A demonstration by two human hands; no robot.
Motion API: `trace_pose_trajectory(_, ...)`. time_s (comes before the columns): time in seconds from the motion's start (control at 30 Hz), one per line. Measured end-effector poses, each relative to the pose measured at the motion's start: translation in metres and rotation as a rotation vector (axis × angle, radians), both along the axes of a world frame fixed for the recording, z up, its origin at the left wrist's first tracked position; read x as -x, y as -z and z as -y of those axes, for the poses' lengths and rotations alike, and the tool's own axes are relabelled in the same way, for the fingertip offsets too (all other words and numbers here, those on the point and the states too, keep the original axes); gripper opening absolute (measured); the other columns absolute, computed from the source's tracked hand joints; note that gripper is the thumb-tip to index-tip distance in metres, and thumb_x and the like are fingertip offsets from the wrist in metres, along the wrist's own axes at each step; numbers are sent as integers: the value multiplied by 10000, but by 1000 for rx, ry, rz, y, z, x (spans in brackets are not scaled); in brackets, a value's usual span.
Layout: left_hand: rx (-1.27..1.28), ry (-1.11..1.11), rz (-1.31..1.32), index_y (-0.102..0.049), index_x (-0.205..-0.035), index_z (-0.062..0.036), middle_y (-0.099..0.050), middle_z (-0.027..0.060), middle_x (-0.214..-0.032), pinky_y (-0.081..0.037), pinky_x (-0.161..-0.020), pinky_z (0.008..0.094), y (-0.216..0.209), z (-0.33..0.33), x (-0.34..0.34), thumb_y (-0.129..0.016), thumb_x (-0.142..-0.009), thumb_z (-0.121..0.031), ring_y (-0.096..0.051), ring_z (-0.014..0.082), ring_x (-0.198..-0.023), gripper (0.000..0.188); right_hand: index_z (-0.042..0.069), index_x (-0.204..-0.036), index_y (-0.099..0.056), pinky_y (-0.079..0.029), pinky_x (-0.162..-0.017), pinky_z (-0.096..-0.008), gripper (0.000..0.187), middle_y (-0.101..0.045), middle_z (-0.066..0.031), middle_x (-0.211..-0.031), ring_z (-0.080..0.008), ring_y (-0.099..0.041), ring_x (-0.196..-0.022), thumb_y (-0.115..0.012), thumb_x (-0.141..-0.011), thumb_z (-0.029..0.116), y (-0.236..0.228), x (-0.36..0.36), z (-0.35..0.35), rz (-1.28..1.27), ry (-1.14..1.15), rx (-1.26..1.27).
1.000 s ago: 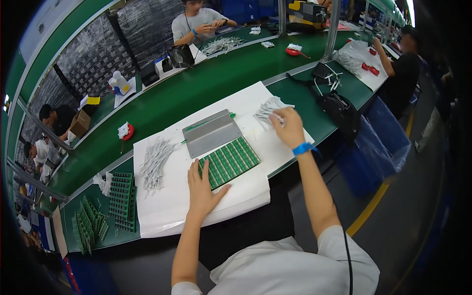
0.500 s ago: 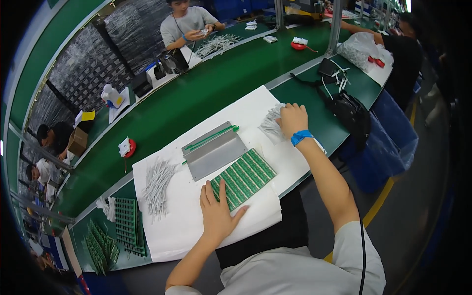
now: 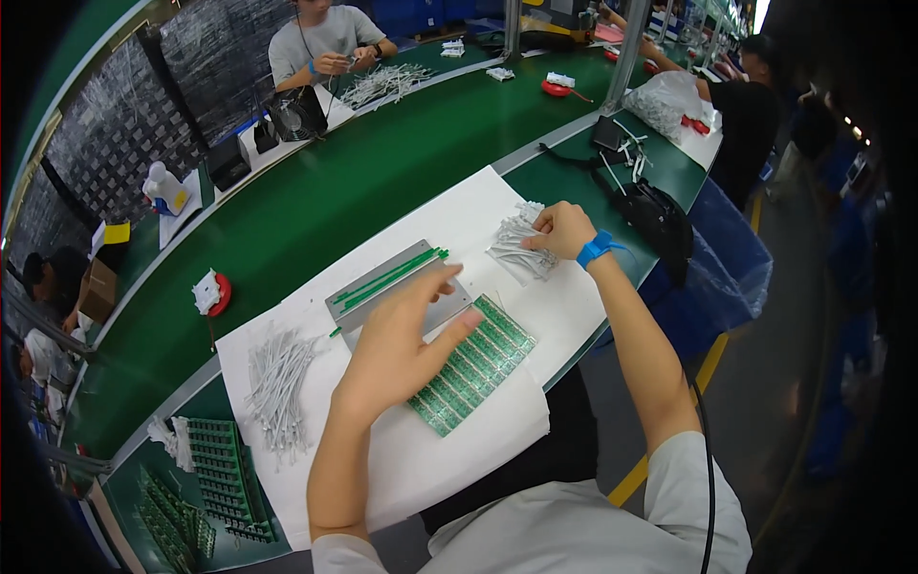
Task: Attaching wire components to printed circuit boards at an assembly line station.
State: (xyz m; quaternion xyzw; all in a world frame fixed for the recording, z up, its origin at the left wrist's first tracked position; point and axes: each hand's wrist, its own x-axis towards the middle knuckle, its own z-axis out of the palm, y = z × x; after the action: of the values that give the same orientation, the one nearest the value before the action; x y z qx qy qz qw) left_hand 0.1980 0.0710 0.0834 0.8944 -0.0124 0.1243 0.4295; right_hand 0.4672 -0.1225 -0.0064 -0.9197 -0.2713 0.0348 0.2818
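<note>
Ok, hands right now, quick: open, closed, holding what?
Left hand: open, fingers spread over the green board panel, holding nothing.
Right hand: fingers closed on the white pile.

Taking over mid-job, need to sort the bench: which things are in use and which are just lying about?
In use: left hand over green circuit-board panel; right hand on white wire pile; grey metal fixture.
Lying about: red tape roll, black bag, stacked green boards.

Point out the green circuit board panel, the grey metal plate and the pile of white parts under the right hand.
green circuit board panel [image 3: 478, 368], head view, middle.
grey metal plate [image 3: 368, 292], head view, left part.
pile of white parts [image 3: 516, 251], head view, centre.
</note>
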Motion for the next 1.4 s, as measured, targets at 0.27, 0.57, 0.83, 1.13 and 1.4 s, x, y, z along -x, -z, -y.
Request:
trace_pose_trajectory(0.27,-25,-15,1,-618,-1247,-32,-703,174,-1039,-533,-790,388,9,-20,10,-696,-885,-419,-691,347,-895,535,-32,-848,-723,-548,-690,-365,346,-699,-190,-775,-324,-696,-727,-863,-697,247,-26,0,-10,33,-21,163)
trace_pose_trajectory(0.57,186,0,122,-582,-1261,-4,-691,156,-1002,-532,-785,351,35,-14,-9,-692,-913,-338,-686,246,-910,495,-49,-832,-697,-456,-569,-382,305,-604,-195,-650,-317,-571,-580,-797,-787,235,-45,12,-3,192,7,-22)
trace_pose_trajectory(0.83,1051,90,-84,-328,-1451,64,-550,201,-1272,-497,-1000,371,64,7,-34,-559,-1022,-328,-603,264,-1149,625,-41,-824,-687,-375,-498,-276,324,-556,7,-617,-63,-473,-558,-770,-872,269,-76,37,3,36,-93,-284)
trace_pose_trajectory(1.13,1421,60,-50,-418,-1432,21,-590,80,-1259,-442,-996,328,85,29,-42,-640,-977,-384,-553,168,-1170,648,-57,-814,-680,-447,-564,-328,295,-608,-117,-614,-164,-540,-569,-780,-765,216,-63,131,-48,-243,-440,56)
trace_pose_trajectory(1.4,1592,57,-56,-496,-1312,-28,-597,108,-1206,-517,-974,380,99,28,-39,-610,-999,-307,-593,220,-1134,434,-70,-1015,-663,-515,-651,-335,418,-666,-189,-802,-255,-646,-716,-810,-737,205,-60,140,-56,-54,-539,-223)
